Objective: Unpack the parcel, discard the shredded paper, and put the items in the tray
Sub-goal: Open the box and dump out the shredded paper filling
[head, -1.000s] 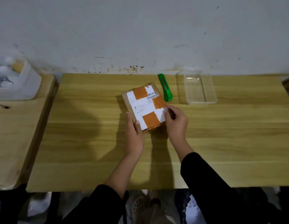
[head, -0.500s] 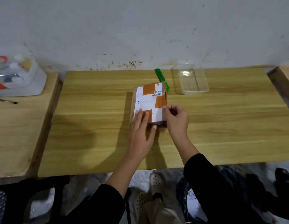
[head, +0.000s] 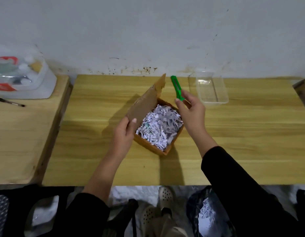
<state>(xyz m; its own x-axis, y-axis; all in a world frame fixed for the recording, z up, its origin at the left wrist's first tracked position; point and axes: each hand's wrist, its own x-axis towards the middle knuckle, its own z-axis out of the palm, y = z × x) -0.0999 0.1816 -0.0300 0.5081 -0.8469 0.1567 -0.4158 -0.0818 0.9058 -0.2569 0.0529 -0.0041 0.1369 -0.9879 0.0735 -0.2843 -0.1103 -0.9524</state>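
Cardboard parcel (head: 158,134) sits open mid-table, turned corner-on. Its lid flap (head: 144,101) stands raised along the left side, plain brown inside. Shredded paper (head: 159,126), white with lilac tint, fills it to the rim. Clear plastic tray (head: 212,89) lies well apart, back right near the wall.

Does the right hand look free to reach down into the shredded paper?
Probably yes: the right hand hovers empty above the box's far corner, the left hand holds the flap back, and the shredded paper lies uncovered.
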